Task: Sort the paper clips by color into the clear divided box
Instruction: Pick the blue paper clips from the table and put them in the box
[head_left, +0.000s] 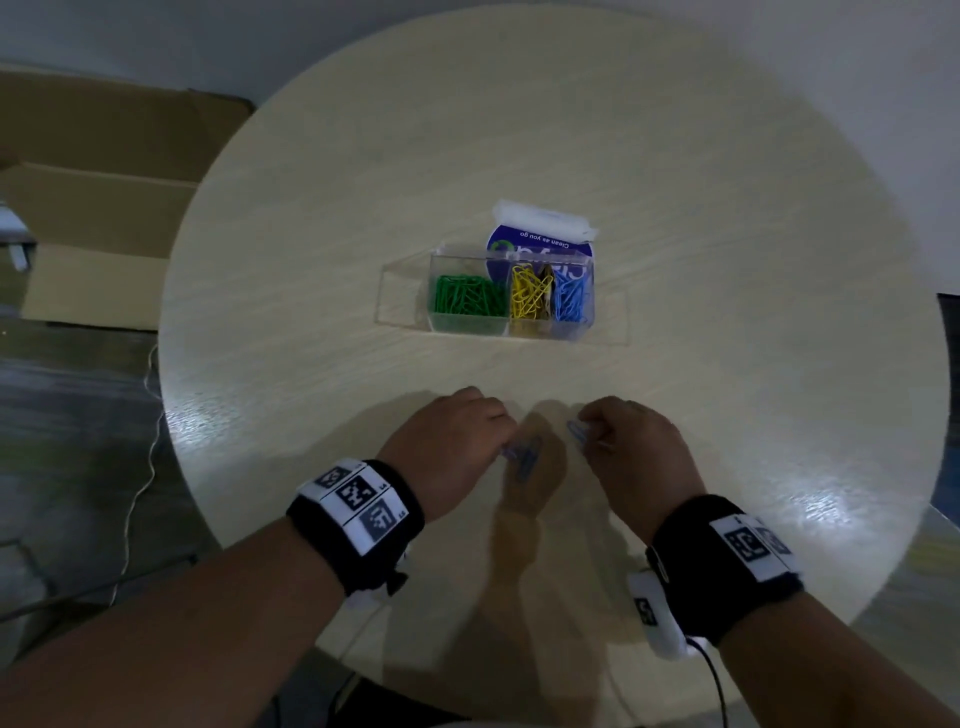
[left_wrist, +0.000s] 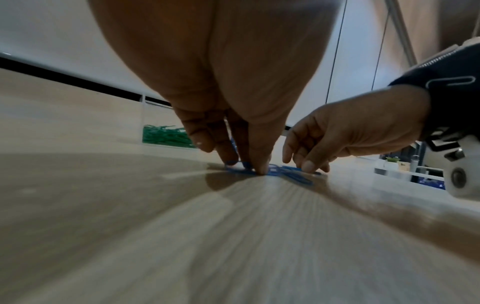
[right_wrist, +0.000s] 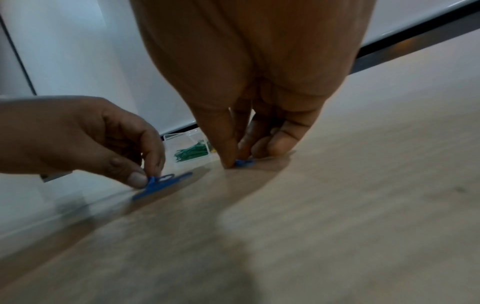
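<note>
The clear divided box (head_left: 608, 332) stands mid-table, holding green clips (head_left: 467, 295), yellow clips (head_left: 530, 291) and blue clips (head_left: 571, 293) in separate sections; its leftmost section (head_left: 405, 296) looks empty. Near the table's front, my left hand (head_left: 506, 448) pinches a small bunch of blue paper clips (head_left: 525, 458) lying on the wood, also seen in the right wrist view (right_wrist: 161, 184). Just right of it, my right hand (head_left: 584, 435) pinches another blue paper clip (head_left: 576, 430) against the tabletop (right_wrist: 242, 163). Both hands have thumb and fingertips curled down onto the clips.
A white and blue wipes pack (head_left: 543, 228) lies directly behind the box. The round wooden table (head_left: 311, 208) ends close to my wrists. Flattened cardboard boxes (head_left: 104, 208) sit on the floor to the left, with a cable (head_left: 145, 415) beside them.
</note>
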